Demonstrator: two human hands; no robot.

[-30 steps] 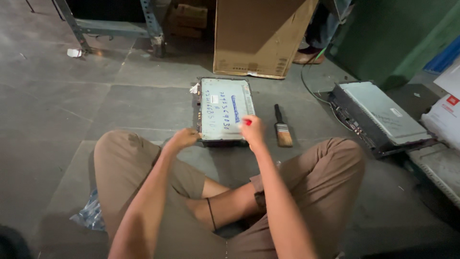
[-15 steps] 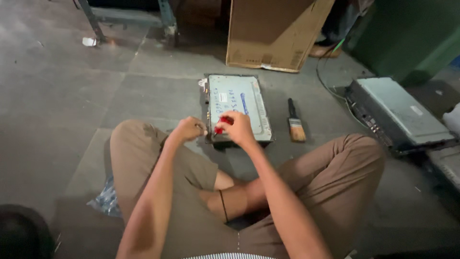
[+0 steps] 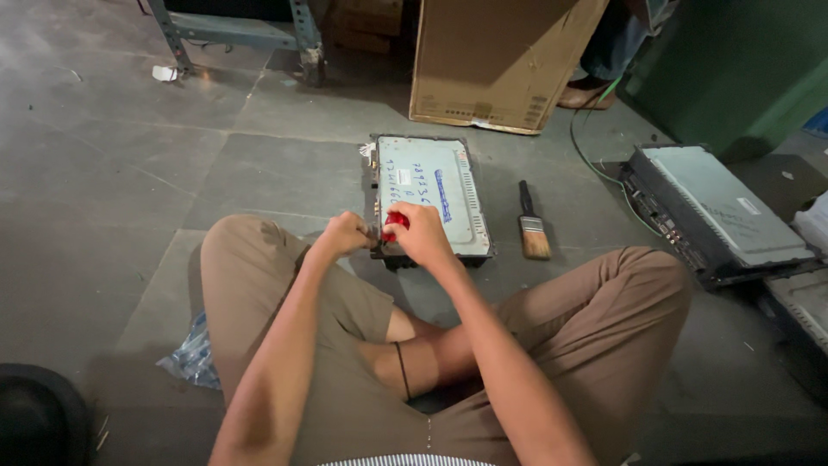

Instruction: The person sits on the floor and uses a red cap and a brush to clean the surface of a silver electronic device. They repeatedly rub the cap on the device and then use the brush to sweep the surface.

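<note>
A flat grey metal electronics unit (image 3: 435,194) with handwriting on its lid lies on the floor in front of my crossed legs. My right hand (image 3: 424,240) is closed around a red-handled tool (image 3: 397,220), held over the unit's near left corner. My left hand (image 3: 345,233) is curled against that same corner at the unit's left edge, almost touching my right hand. The tool's tip is hidden between the two hands.
A paintbrush (image 3: 532,226) lies just right of the unit. A second, larger unit (image 3: 720,211) sits at the right, with a green cable (image 3: 595,147) near it. A cardboard box (image 3: 496,60) and a metal rack leg (image 3: 302,34) stand behind. A plastic bag (image 3: 190,354) lies by my left knee.
My right hand has moved with the red tool from the unit's near middle to its near left corner. My left hand has closed in beside it.
</note>
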